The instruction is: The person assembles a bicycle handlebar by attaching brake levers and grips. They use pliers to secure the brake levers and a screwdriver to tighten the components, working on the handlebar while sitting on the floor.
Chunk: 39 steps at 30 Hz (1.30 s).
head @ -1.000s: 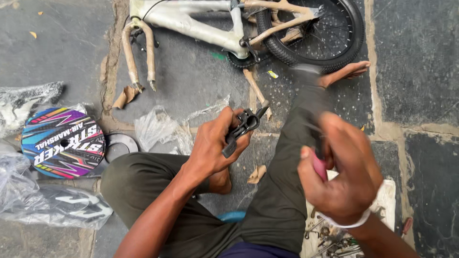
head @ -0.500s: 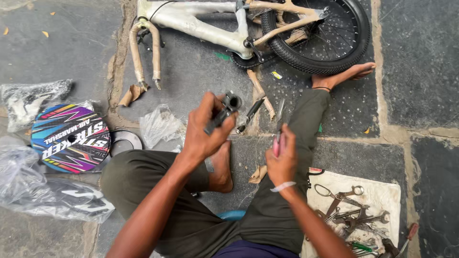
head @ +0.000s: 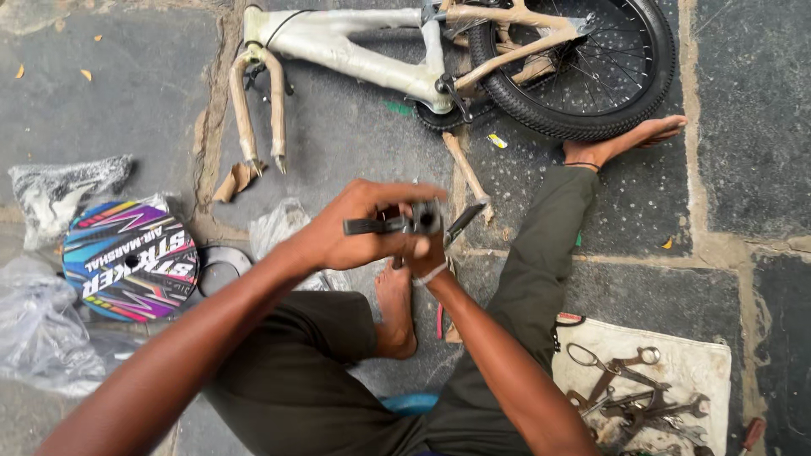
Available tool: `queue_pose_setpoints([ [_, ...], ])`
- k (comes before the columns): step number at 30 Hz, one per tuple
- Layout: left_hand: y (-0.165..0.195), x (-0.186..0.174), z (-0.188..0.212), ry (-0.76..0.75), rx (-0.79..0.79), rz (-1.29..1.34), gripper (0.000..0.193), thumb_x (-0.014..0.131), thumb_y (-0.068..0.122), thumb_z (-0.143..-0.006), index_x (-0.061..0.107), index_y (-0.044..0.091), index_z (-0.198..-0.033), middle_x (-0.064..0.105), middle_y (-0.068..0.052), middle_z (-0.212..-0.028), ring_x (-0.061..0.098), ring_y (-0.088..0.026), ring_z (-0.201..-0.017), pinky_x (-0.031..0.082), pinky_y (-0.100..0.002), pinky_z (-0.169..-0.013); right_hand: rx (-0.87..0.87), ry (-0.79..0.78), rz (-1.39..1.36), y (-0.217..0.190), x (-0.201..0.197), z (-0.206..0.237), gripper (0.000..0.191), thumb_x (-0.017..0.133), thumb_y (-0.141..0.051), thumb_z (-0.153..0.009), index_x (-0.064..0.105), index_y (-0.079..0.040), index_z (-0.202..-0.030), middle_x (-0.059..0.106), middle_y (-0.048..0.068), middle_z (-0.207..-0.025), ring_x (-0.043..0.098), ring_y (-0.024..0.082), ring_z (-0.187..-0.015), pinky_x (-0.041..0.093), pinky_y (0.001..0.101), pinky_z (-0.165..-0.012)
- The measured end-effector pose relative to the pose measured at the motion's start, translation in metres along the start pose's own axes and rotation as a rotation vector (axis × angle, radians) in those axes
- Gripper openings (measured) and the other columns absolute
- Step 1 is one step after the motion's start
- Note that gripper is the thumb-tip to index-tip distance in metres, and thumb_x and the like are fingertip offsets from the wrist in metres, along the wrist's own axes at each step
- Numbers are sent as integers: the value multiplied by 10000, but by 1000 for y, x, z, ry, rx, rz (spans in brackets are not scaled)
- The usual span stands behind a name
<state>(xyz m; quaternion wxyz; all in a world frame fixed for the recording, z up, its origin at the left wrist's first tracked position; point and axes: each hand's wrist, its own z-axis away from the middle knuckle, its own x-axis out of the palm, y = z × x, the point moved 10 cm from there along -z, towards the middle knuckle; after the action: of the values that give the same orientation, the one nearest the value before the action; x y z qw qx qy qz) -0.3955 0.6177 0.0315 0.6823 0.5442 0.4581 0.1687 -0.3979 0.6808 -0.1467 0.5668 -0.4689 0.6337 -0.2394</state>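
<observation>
From my feed, both hands [head: 397,232] were clamped on a black pedal part [head: 414,221], while the wrapped bike frame [head: 355,51] lay unfinished farther off.

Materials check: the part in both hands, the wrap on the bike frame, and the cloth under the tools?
Part held in left hand and right hand: looks like black-finished metal, dark and rigid; blurred, so unsure.
Frame wrap: seems to be pale foam or plastic sheet plus brown paper, crinkled and taped.
Cloth under the wrenches: off-white woven fabric, soiled, soft edges.
</observation>
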Motion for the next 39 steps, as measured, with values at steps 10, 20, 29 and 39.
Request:
queue_pose_setpoints([
  [10,-49,21,-76,-245,51,250,654,797,424,-766,702,78,-1313,749,-144,-1135,697,-292,-997,543,-435,-888,138,227,-420,52,-28,-17,227,698,-169,-965,660,-14,-1126,635,58,-1007,587,152,-854,516,317,-687],
  [20,-114,111,23,435,-500,-129,651,617,606,-1013,720,-35,-1061,696,-241,-892,651,-304,-830,485,-452,-745,224,790,-1305,76,-209,5,429,641,-395,-1014,571,-80,-732,478,-17,-554,471,148,-556,493,366,-668],
  [29,-80,76,51,848,-154,898,446,654,422,-993,671,6,-1151,637,-53,-744,568,-135,-499,454,-305,-408,436,161,-603,-112,-189,116,444,684,-352,-927,665,4,-1193,706,145,-1180,702,265,-1076,552,463,-960],
  [39,-29,78,119,731,-200,780,307,678,299,-963,684,-7,-982,684,-68,-745,574,-103,-530,438,-261,-446,61,-381,729,-77,-242,162,734,810,-323,-682,579,-88,-1337,614,161,-1119,628,313,-988,486,477,-848],
])
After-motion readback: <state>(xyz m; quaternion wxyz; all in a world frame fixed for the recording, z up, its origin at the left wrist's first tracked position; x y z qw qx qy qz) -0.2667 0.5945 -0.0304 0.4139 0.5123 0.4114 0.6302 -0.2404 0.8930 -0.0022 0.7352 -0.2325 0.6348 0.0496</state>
